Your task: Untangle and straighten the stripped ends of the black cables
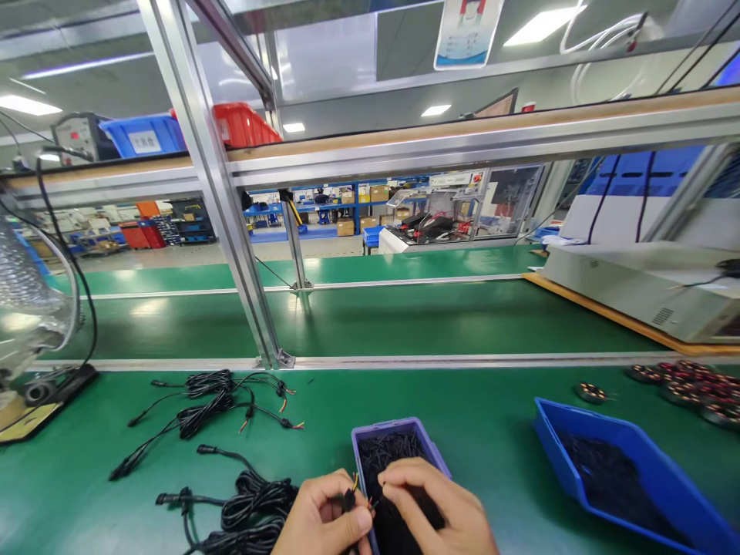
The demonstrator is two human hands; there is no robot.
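Note:
At the lower middle, my left hand (332,515) is closed around the end of a black cable (350,499), whose thin yellow, red and dark wires stick out. Just right of it, my right hand (436,505) pinches thumb and fingers together close to the wire tips. Whatever small piece sits in that pinch is too small to make out. Both hands are over the near part of a purple bin (398,424) that holds many short black pieces. Coiled black cables (254,497) lie left of my left hand, their near end cut off by the frame.
More coiled cables (205,405) with bare coloured ends lie further left. A blue bin (636,432) with black pieces stands at right, near copper-wound rings (694,385). An aluminium post (223,193) rises behind the cables. A grey metal box (641,285) sits back right.

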